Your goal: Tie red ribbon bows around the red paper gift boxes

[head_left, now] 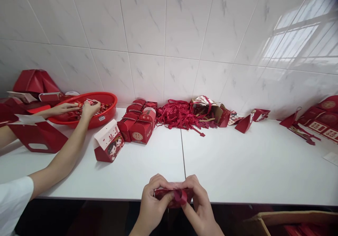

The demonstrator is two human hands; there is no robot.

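Right at the table's front edge, a small red gift box (pixel 171 204) is held between my two hands, mostly covered by the fingers. My left hand (pixel 153 204) is closed around its left side, thumb pressed on the near face. On the other side my right hand (pixel 198 204) grips it, index finger along the top and thumb low in front. A loop of dark red ribbon (pixel 181 196) curls between the two thumbs, touching them. Whether the ribbon is knotted cannot be made out.
A tangled ribbon pile (pixel 175 113) lies by the wall, beside stacked red boxes (pixel 141 128). An upright box with printed cartoon figures (pixel 109 144) stands nearer. At left, a co-worker's hands (pixel 89 109) reach over a red basin (pixel 109 114). A cardboard carton (pixel 298 215) sits below right.
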